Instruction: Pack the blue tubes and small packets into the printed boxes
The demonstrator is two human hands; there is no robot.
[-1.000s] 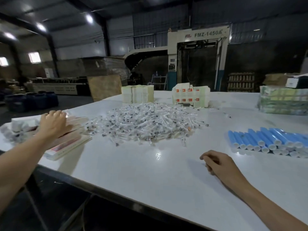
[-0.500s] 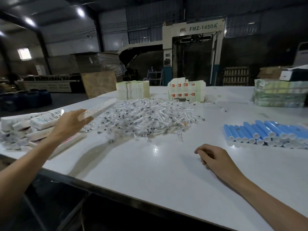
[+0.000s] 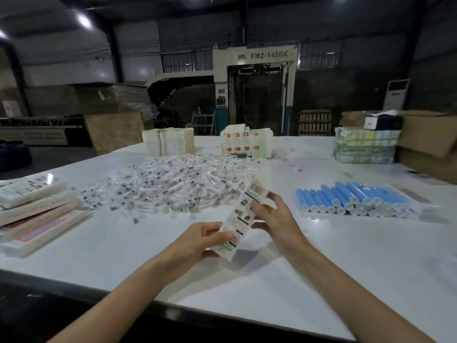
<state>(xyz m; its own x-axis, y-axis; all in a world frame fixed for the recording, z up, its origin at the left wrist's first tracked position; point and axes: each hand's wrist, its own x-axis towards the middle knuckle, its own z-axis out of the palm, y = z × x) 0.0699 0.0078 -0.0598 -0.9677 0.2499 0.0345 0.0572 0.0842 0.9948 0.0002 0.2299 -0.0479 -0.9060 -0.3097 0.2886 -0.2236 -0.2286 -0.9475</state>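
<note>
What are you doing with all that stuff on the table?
A person is packing. Both hands, the left hand and the right hand, hold one flat printed box above the white table. Nothing is inside it yet. The blue tubes wait in a pile on the right, the small packets lie heaped in the middle, and more flat boxes are stacked on the left.

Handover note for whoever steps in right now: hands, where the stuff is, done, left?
Left hand grips the near end of one flat printed box; right hand holds its middle, above the table.
Blue tubes stacked at right. Small packets heaped mid-table. Flat box stack at left.
Done: box picked, not yet opened as far as visible.
Left: open it, load tube and packet, close, repeat.
</note>
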